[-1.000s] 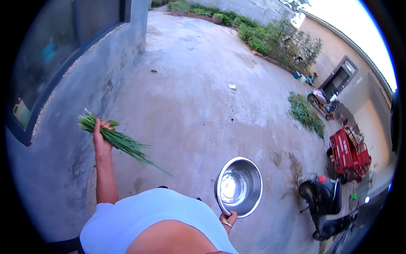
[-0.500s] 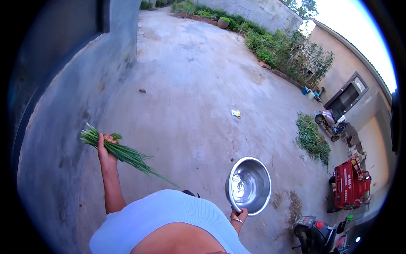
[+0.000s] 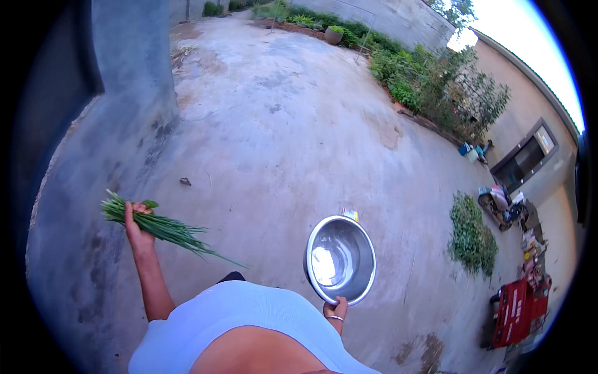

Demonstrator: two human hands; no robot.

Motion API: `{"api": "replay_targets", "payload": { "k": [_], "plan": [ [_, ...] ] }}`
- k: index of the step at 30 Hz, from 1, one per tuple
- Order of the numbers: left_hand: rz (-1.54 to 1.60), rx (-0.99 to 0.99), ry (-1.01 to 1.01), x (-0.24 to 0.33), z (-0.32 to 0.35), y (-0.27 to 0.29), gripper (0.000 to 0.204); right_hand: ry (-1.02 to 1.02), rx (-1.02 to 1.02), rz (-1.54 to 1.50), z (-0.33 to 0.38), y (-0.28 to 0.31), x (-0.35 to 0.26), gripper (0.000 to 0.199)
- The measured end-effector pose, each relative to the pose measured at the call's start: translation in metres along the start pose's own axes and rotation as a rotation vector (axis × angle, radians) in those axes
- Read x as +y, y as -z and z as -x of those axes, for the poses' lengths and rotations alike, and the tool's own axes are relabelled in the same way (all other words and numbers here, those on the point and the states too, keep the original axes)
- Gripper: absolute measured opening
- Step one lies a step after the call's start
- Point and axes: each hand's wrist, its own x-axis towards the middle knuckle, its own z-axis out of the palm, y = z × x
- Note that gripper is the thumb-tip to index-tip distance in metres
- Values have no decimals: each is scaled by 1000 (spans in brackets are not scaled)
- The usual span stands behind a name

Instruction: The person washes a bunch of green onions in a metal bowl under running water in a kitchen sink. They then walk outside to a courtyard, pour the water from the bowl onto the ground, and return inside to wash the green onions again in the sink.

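Observation:
My left hand is closed around a bunch of long green scallions, held out to the left with the pale root ends pointing away from my body and the thin leaf tips trailing right. A broad green leaf sticks out beside my fingers. On the right, my right hand grips the near rim of a shiny metal basin. The basin is tilted, so its inside shows, and I see nothing in it but bright reflections. A bracelet circles my right wrist.
A grey wall stands close on the left. On the concrete ground lie a small packet, partly behind the basin, a dark clump and a heap of green plants. Scooters and a red cart stand right; a garden bed lies beyond.
I have moved forward over the concrete; the packet, plant heap and red cart sit lower in view. The basin has shifted left and up, now partly covering the packet. Both holds are unchanged.

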Motion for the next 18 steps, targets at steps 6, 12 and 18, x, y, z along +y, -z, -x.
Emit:
{"api": "replay_targets", "payload": {
  "k": [6,12,18],
  "plan": [
    [-38,63,-88,-113,-192,-28,23,30,-96,31,-171,-236,22,27],
    [45,102,-53,-253,-400,-97,22,47,-106,39,-278,-469,22,27],
    [32,31,21,-397,-605,-183,19,68,12,34,-397,-660,41,14]
  ]
}}
